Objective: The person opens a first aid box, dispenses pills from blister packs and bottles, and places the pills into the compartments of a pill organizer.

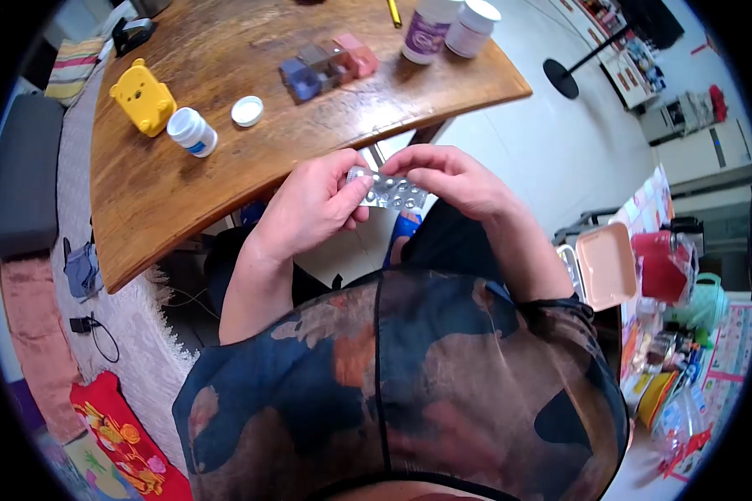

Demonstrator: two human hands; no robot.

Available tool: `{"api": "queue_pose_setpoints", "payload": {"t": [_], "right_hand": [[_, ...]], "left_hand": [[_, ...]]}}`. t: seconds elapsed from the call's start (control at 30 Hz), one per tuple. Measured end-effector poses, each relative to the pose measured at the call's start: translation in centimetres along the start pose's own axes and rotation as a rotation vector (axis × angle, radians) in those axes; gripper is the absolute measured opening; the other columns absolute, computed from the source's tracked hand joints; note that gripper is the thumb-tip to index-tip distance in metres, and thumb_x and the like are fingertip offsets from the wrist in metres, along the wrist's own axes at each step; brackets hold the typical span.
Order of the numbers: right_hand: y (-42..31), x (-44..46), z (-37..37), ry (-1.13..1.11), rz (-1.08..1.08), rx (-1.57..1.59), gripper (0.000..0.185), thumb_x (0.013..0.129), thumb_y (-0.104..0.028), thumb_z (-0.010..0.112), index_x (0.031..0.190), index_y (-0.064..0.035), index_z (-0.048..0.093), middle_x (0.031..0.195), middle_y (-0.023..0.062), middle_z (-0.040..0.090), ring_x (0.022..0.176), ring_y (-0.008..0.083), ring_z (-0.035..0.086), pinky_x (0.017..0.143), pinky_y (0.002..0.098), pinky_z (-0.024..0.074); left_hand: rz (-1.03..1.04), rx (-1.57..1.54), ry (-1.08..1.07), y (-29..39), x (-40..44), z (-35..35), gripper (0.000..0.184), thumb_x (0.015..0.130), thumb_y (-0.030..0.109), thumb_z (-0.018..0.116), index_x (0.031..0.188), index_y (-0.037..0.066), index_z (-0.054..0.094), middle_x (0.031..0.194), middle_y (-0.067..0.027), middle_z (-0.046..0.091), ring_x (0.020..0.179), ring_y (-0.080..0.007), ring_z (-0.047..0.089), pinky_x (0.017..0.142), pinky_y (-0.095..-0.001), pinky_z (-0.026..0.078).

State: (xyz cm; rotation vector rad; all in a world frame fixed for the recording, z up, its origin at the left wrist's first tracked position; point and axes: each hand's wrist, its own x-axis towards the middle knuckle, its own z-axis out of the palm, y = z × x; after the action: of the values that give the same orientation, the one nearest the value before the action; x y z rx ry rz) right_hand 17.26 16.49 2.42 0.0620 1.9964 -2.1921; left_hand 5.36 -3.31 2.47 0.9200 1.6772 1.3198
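Seated before a wooden desk (pixel 138 213), a person in a sheer, dark-patterned top works with a silver blister pack (pixel 384 200), held up in the air just off the desk's near edge, above the lap. The left hand (pixel 309 200) pinches one end of the pack between thumb and fingers. The right hand (pixel 459 179) is bent over the pack's other end, thumb and forefinger close together at its upper edge; whether they grip the foil or only touch it cannot be told. Rounded blisters show across the pack's face.

On the left part of the desk, near its front edge, a white bottle (pixel 190 131) stands uncapped, with a white cap (pixel 247 111) lying just to its right and a yellow bear-shaped case (pixel 144 98) behind it to the left. Toward the middle of the desk sits a pill organizer (pixel 330 67) with blue, smoky and pink sections. At the desk's right end, a purple-labelled container (pixel 428 32) and a second white bottle (pixel 474 27) stand side by side, with a yellow stick (pixel 394 12), cut off by the frame, to their left. Below the desk's near edge, a blue slipper (pixel 403 230) shows on one foot.
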Motion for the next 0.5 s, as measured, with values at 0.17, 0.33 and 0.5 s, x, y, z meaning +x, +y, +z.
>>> {"api": "queue_pose_setpoints", "payload": {"t": [0.17, 0.33, 0.5], "right_hand": [[1.4, 0.2, 0.2, -0.089, 0.177, -0.047, 0.026, 0.096, -0.009, 0.047, 0.114, 0.0035, 0.060, 0.099, 0.0059, 0.067, 0.091, 0.0108, 0.064, 0.087, 0.0262, 0.0487], [1.6, 0.4, 0.6, -0.122, 0.196, 0.047, 0.027, 0.097, -0.009, 0.045, 0.116, 0.0040, 0.060, 0.100, 0.0076, 0.068, 0.091, 0.0120, 0.066, 0.084, 0.0264, 0.0508], [1.6, 0.7, 1.5, -0.101, 0.132, 0.085, 0.029, 0.097, -0.008, 0.043, 0.117, 0.0039, 0.059, 0.098, 0.0074, 0.069, 0.090, 0.0117, 0.066, 0.083, 0.0254, 0.0511]], "left_hand": [[-0.015, 0.109, -0.022, -0.1, 0.9, 1.0, 0.016, 0.095, 0.015, 0.054, 0.100, 0.000, 0.057, 0.073, 0.0002, 0.060, 0.059, -0.0043, 0.055, 0.051, -0.0195, 0.047], [0.028, 0.191, 0.009, -0.6, 1.2, 1.0, 0.017, 0.093, 0.013, 0.055, 0.102, -0.002, 0.057, 0.073, -0.0007, 0.060, 0.059, -0.0048, 0.055, 0.052, -0.0203, 0.046], [0.039, 0.095, 0.066, -0.1, 1.0, 0.9, 0.014, 0.093, 0.010, 0.050, 0.089, -0.001, 0.058, 0.068, -0.0059, 0.066, 0.064, -0.0111, 0.067, 0.056, -0.0258, 0.050]]}}
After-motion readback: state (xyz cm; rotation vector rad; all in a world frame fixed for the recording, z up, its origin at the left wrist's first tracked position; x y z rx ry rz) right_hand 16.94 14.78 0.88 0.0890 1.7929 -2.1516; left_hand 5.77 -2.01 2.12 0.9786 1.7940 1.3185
